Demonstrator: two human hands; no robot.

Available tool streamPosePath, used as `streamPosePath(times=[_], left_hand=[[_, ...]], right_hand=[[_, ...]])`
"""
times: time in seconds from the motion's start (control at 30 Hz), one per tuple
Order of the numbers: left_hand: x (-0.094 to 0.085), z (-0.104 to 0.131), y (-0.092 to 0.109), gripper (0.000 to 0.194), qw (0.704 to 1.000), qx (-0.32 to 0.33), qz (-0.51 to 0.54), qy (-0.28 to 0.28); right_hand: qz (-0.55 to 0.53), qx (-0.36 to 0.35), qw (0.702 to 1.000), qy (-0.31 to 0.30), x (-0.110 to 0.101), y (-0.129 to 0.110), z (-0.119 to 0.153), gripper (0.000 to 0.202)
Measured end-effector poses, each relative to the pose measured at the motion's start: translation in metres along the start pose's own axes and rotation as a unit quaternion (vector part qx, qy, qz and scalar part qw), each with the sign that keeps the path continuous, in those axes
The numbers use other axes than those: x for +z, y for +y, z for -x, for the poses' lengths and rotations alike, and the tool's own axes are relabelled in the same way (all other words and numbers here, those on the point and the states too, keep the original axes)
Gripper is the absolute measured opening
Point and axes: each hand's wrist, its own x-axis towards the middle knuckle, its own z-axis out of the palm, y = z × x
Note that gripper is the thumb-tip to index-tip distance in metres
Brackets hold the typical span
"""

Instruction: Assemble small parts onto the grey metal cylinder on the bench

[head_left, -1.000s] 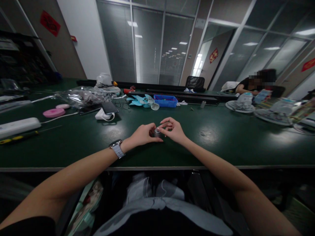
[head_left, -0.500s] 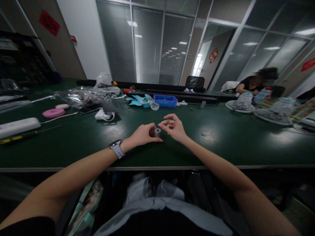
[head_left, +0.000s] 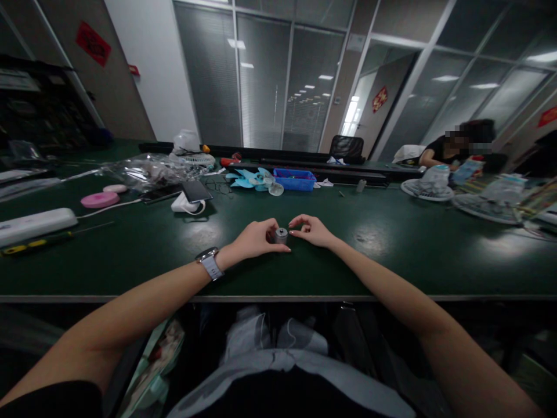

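Observation:
My left hand [head_left: 256,239], with a watch on its wrist, is curved round a small silver cylinder that looks like a little motor [head_left: 281,235]. The cylinder stands upright on the green table, a dark spot at the centre of its top. My left thumb reaches along its near side and the fingers pass behind it. Close to the cylinder's right side is my right hand [head_left: 315,231], its fingers bent and a small gap between thumb and index fingertip. Nothing shows between those fingers.
Behind my hands are a blue tray [head_left: 294,181] and light-blue fan blades [head_left: 252,179]. To the left lie a white charger [head_left: 185,203], a phone [head_left: 197,191], a power strip [head_left: 39,225] and a screwdriver [head_left: 39,242]. A person [head_left: 452,148] sits at the far right beside fan parts [head_left: 429,188].
My right hand has come down from above the cylinder to its right side, and its raised fingers have curled in. My left hand stays round the cylinder. The view has shifted slightly.

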Motion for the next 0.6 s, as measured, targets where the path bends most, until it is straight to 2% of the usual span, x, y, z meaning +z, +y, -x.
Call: streamPosePath(times=[0.1, 0.17, 0.3, 0.4, 0.5, 0.6], left_hand=[[0.0, 0.0, 0.0, 0.052, 1.0, 0.001, -0.001, 0.003], [0.0, 0.0, 0.0, 0.052, 1.0, 0.002, 0.0, 0.003], [0.001, -0.001, -0.002, 0.052, 1.0, 0.002, -0.001, 0.005], [0.001, -0.001, -0.004, 0.052, 1.0, 0.0, -0.001, 0.0], [0.001, -0.001, -0.004, 0.053, 1.0, 0.0, -0.006, 0.002], [0.0, -0.001, -0.002, 0.053, 1.0, 0.002, -0.01, 0.001]], right_hand=[[0.119, 0.007, 0.992, 0.033, -0.002, -0.004, 0.004, 0.045], [0.194, 0.019, 0.979, 0.055, -0.002, -0.006, 0.007, 0.039], [0.252, 0.055, 0.964, 0.06, -0.002, -0.007, 0.008, 0.026], [0.225, 0.048, 0.971, 0.062, 0.0, -0.007, 0.005, 0.022], [0.135, -0.011, 0.987, 0.086, 0.002, -0.015, 0.003, 0.021], [0.064, -0.065, 0.989, 0.118, 0.008, -0.033, 0.006, 0.022]])
